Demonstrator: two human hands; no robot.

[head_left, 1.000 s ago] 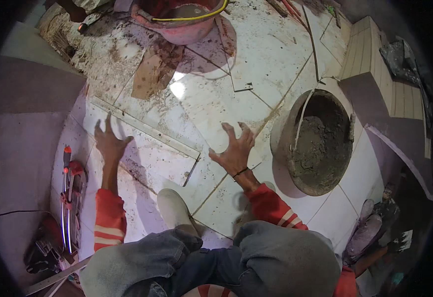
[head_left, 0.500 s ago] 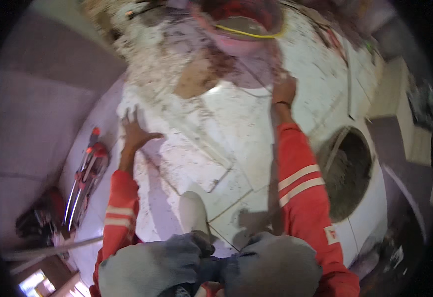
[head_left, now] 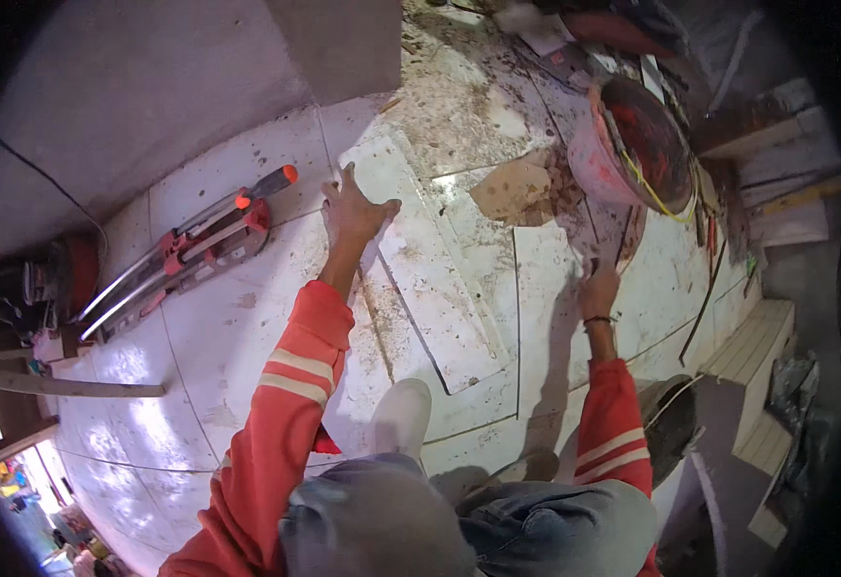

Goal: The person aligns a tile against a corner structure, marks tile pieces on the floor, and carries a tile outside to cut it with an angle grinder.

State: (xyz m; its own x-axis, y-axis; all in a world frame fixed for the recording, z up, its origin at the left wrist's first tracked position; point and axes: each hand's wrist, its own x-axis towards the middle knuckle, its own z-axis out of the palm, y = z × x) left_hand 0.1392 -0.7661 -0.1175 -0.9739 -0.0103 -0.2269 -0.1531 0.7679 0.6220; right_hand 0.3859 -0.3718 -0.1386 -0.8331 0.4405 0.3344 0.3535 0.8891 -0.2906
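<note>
My left hand [head_left: 353, 212] has its thumb and fingers spread at the upper left edge of a dusty white rectangular tile piece [head_left: 425, 293], which lies at an angle on the tiled floor with a narrow raised strip along one side. My right hand [head_left: 595, 288] is farther right, near the floor below a dirty pink bucket [head_left: 589, 144] with a yellow handle. Its fingers are curled; what is in them, if anything, I cannot make out. A torn brown sheet [head_left: 512, 192] lies between my hands and the bucket.
A red-and-silver tile cutter [head_left: 180, 255] and a dark bag-like item [head_left: 16, 293] lie left by a grey wall [head_left: 170, 67]. A dark mortar bucket [head_left: 670, 418] is partly behind my right arm. Tiled steps [head_left: 747, 356] rise at the right. My boot [head_left: 401, 418] is below.
My view has swung, shifting the pink bucket rightward. My left hand has reached the tile piece's edge; my right hand has moved forward and its spread fingers have curled.
</note>
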